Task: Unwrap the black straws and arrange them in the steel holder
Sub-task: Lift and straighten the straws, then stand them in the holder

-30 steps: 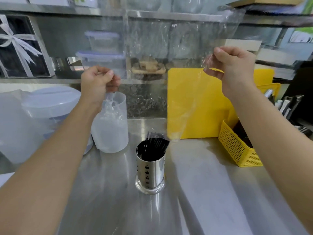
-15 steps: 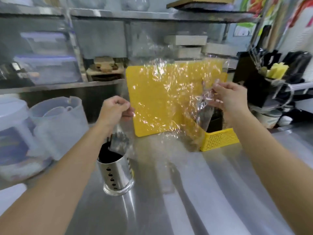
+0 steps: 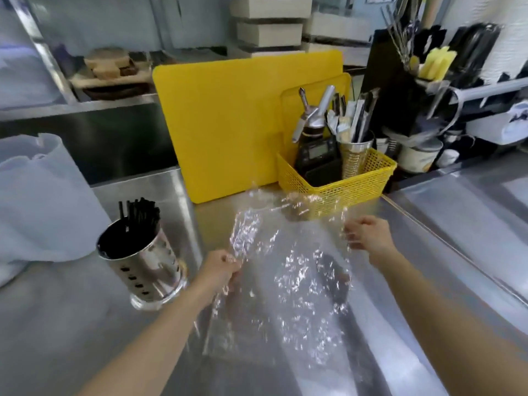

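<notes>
The straws [image 3: 139, 214] stood in the holder [image 3: 143, 265] at left, so unwrapping looked done. Both hands — left [image 3: 220, 267], right [image 3: 368, 238] — pinched the empty wrap [image 3: 294, 275] over the counter [image 3: 71, 324]. Next: discard it.

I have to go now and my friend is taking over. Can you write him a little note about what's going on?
Left hand and right hand each pinch a side of the empty clear wrapper, spread low over the steel counter.
Black straws already stand in the steel holder, left of the hands.
Done: unwrapping, loading.
Left: bin the wrapper, maybe neaten the straws.
</notes>
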Demonstrator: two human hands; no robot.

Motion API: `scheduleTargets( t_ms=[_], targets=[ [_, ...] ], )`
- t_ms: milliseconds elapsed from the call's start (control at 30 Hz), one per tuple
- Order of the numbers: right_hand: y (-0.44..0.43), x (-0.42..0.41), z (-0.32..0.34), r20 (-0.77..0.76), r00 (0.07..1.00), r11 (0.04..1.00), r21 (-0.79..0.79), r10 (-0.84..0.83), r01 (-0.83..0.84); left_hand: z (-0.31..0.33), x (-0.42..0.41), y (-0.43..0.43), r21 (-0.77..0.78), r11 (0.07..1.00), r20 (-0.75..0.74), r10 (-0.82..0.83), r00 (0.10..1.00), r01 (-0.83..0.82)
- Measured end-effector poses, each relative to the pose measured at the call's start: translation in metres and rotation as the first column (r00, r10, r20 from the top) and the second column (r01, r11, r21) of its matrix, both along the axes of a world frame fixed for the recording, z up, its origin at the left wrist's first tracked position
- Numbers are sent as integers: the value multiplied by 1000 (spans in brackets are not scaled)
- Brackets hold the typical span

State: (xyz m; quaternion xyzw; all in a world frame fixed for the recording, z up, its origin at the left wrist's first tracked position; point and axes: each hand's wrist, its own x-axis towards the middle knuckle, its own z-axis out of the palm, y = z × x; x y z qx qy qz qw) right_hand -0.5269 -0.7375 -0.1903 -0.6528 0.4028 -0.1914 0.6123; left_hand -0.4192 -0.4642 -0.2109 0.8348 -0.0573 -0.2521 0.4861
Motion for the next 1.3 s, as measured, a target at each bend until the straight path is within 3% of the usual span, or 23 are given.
scheduleTargets(
  t_ms=[133, 267, 367, 500, 600, 733, 867, 967, 1133, 1300],
  targets=[
    [-13, -12, -34, -146, 988, 997, -55, 42, -50, -27, -20, -6, 160, 982, -34, -102, 994, 106],
    [-19, -12, -45, -275, 960, 973, -201, 56, -115, -37, -30, -11, 230, 969, -11, -90, 996, 90],
    [-22, -8, -42, -421, 906, 915, -346, 46, -208, -36, -31, -11, 280, 956, 13, -89, 996, 82],
    [-24, 8, -32, -519, 852, 825, -452, 66, -339, -20, -21, -1, 411, 884, -2, -242, 970, 221],
    [-12, 30, -18, -454, 880, 776, -503, 139, -381, 5, -12, 16, 437, 862, 3, -288, 958, 258],
    [29, 62, 7, -286, 905, 793, -446, 314, -416, 49, -4, 46, 412, 904, 197, -211, 957, 115],
    [87, 89, 27, -137, 849, 759, -392, 510, -520, 91, -4, 79, 163, 986, 453, -49, 890, -28],
    [132, 106, 37, -84, 784, 711, -372, 615, -597, 111, 1, 108, -14, 988, 552, 134, 823, -151],
    [199, 122, 41, 6, 680, 664, -224, 733, -714, 106, 22, 154, -151, 941, 579, 334, 744, -304],
    [245, 129, 44, 55, 625, 627, -129, 778, -768, 84, 37, 174, -159, 912, 495, 404, 769, -377]
  ],
)
